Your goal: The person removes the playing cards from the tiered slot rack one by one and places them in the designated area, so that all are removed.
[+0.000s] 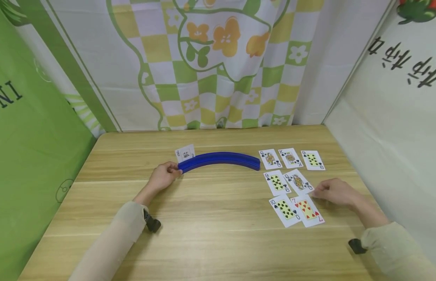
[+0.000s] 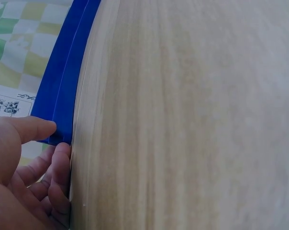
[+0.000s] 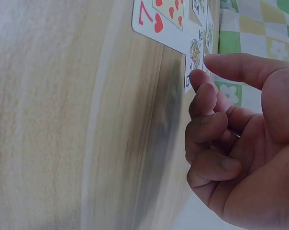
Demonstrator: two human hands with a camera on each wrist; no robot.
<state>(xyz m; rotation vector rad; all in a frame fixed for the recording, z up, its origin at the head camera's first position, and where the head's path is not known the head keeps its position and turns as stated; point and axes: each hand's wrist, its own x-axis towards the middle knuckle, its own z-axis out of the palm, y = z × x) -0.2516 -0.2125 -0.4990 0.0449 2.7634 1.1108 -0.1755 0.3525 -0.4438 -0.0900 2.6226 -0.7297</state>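
A curved blue card holder (image 1: 221, 159) lies on the wooden table (image 1: 210, 234), with one card (image 1: 185, 153) standing in its left end. My left hand (image 1: 165, 175) pinches that end. In the left wrist view the thumb (image 2: 34, 129) presses the holder (image 2: 63, 86) and the fingers curl under it, beside the card (image 2: 10, 103). My right hand (image 1: 317, 191) is at the right edge of a face-up queen (image 1: 298, 181). In the right wrist view thumb and forefinger of that hand (image 3: 202, 67) pinch the queen's corner (image 3: 194, 52), next to the 7 of hearts (image 3: 159, 21).
More cards lie face up right of the holder: a queen (image 1: 270, 159), a king (image 1: 290, 157) and a spade card (image 1: 312, 160) in the back row, a 6 of spades (image 1: 276, 182), a 10 of spades (image 1: 285, 210) and the 7 of hearts (image 1: 308, 210). Cloth walls close off three sides.
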